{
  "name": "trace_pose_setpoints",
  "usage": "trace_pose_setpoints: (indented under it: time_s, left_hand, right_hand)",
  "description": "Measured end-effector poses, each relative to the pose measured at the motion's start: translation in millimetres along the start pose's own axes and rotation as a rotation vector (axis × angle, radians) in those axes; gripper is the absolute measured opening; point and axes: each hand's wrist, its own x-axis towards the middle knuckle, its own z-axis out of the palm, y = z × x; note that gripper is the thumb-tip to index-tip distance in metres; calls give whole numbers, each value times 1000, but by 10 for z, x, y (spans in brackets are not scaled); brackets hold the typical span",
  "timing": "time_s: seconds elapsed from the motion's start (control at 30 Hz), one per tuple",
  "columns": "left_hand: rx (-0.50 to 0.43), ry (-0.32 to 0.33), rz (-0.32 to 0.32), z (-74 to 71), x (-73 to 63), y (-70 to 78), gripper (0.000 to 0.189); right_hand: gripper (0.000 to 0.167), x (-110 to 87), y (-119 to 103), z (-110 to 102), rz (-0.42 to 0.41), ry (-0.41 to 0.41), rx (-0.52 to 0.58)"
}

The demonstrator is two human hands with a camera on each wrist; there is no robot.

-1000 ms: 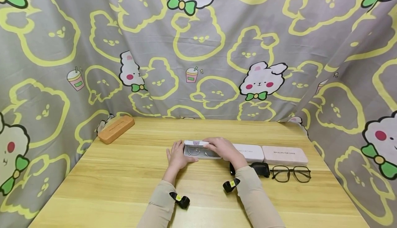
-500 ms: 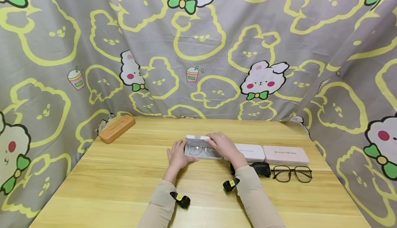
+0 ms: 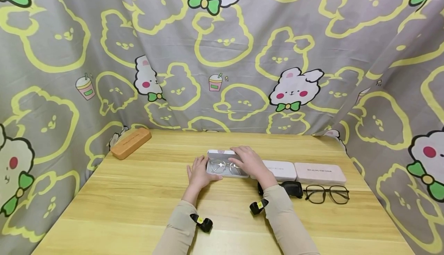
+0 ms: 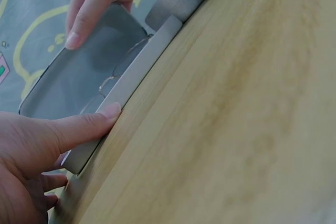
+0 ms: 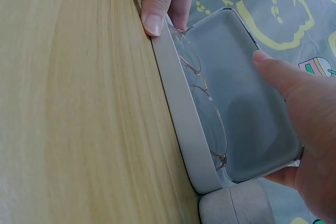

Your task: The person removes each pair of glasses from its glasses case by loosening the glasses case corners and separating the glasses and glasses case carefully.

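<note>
Head view: the open case (image 3: 232, 176) rests on the table (image 3: 114, 201), wire-rimmed glasses (image 3: 219, 165) inside; a white case (image 3: 282, 170) lies just beside its right end. Left wrist view: left hand (image 4: 29, 153) grips its left end, thumb on the front wall (image 4: 139, 72). Right wrist view: right hand (image 5: 315, 119) holds its raised lid (image 5: 236, 87) between thumb and fingers.

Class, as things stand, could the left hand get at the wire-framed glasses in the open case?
Probably yes: the right hand holds the lid raised, leaving the wire-framed glasses uncovered, and the left hand grips the case close by. It would likely have to loosen that grip first.
</note>
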Motion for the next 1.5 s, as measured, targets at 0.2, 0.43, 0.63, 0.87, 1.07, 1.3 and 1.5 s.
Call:
trace_pose_setpoints:
  time_s: [0.2,0.43,0.63,0.87,1.07,1.3,1.5]
  left_hand:
    - [4,-5,8,6,11,-11,99]
    - [0,-16,9,-4,20,-9,97]
    - [-1,-28,2,3,23,-16,98]
    - [-19,-34,2,-8,10,-12,98]
    - [-26,-45,-1,-28,14,-2,96]
    - [-34,-48,8,-48,4,13,96]
    - [-29,-51,8,-48,11,-3,96]
  right_hand:
    - [55,9,12,-8,1,-4,0]
    - [54,6,11,-37,-19,20,-18]
    - [52,-1,-4,-52,-43,43,-22]
    - [47,0,-41,-74,-103,123,-17]
    - [39,6,-93,-89,-163,188,-3]
    - [27,4,-121,-43,-232,204,19]
    - [22,7,-162,11,-223,178,-43]
